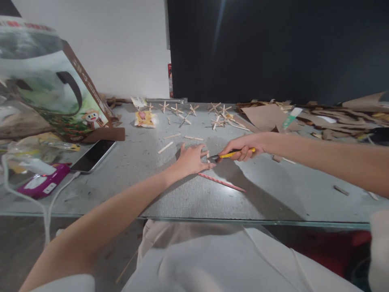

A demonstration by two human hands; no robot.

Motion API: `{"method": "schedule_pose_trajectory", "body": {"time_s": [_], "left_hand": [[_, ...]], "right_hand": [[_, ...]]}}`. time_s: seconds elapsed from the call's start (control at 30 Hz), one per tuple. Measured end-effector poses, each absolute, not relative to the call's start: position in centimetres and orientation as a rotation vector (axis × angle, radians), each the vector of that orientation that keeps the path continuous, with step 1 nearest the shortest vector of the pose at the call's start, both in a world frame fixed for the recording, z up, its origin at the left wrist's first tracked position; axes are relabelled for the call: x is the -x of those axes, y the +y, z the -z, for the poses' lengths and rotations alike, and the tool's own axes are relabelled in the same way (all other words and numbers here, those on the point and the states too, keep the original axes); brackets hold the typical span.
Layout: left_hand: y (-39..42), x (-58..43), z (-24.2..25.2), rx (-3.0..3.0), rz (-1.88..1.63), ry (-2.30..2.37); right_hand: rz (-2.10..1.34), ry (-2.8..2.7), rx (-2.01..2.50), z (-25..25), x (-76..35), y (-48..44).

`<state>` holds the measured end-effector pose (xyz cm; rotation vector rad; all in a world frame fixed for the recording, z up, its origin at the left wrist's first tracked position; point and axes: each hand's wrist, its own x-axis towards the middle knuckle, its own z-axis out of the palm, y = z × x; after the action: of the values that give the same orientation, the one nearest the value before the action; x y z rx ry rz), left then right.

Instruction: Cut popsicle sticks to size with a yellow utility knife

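Well, from where I stood, the left hand (191, 159) lay low over the grey table (182, 200), fingers spread wide except that thumb and forefinger pinched a small stick (208, 157) between them, apparently so the piece would not skid. The right hand (243, 146) was wrapped around a yellow-handled tool (233, 153), its dark metal end right at that stick; whether it was a knife or cutters, I couldn't tell. Gripping so far back probably kept those fingers clear of the metal. Just below, nearer the lap, a red patterned rod (222, 182) lay slantwise, perhaps left there to be within easy reach

Beyond the left hand rested a few loose pale sticks (165, 147), likely kept close for picking up. Farther back sat a cluster of crossed-stick stars (184, 119), seemingly pushed toward the wall so the working patch had room. Off to the left, a phone (94, 155) lay beside a purple power strip (44, 182), a white cable (59, 194) running from its end, which would explain its spot
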<state>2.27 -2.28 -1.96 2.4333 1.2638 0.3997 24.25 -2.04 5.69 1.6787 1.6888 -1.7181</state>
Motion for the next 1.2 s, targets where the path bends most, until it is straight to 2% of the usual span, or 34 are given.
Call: {"method": "schedule_pose_trajectory", "body": {"time_s": [0.13,0.2,0.43,0.5,0.57,0.67,0.73,0.9,1.2], "left_hand": [[-2.5,-2.1,2.1,-2.426,-0.427,1.257],[-2.7,-2.0,2.2,-2.409,-0.454,1.240],[-2.5,-1.9,1.8,-2.349,-0.451,1.153],[-2.2,-1.9,1.6,-2.318,-0.443,1.118],[-1.9,-1.9,1.6,-2.276,-0.479,1.093],[-1.8,-2.0,1.9,-2.202,-0.628,1.085],[-1.9,-2.0,2.3,-2.117,-0.745,1.058],[-2.6,-2.0,2.9,-1.892,-0.852,0.950],[-3.2,-2.6,3.0,-1.962,-0.813,0.967]], "right_hand": [[1.753,1.768,-1.700,-5.0,-24.4,-3.2],[1.665,1.888,-1.774,-4.7,-24.7,-3.8],[0.911,2.604,-1.926,-3.9,-26.3,-4.7],[0.789,2.686,-1.967,-3.4,-26.3,-4.6],[0.881,2.658,-2.066,-2.7,-25.9,-4.5],[1.250,2.564,-2.249,-1.2,-24.7,-4.5],[1.362,2.607,-2.325,-0.2,-23.9,-4.6],[1.007,3.092,-2.125,1.3,-22.9,-4.6],[0.920,3.109,-2.082,2.1,-21.7,-4.8]]}}
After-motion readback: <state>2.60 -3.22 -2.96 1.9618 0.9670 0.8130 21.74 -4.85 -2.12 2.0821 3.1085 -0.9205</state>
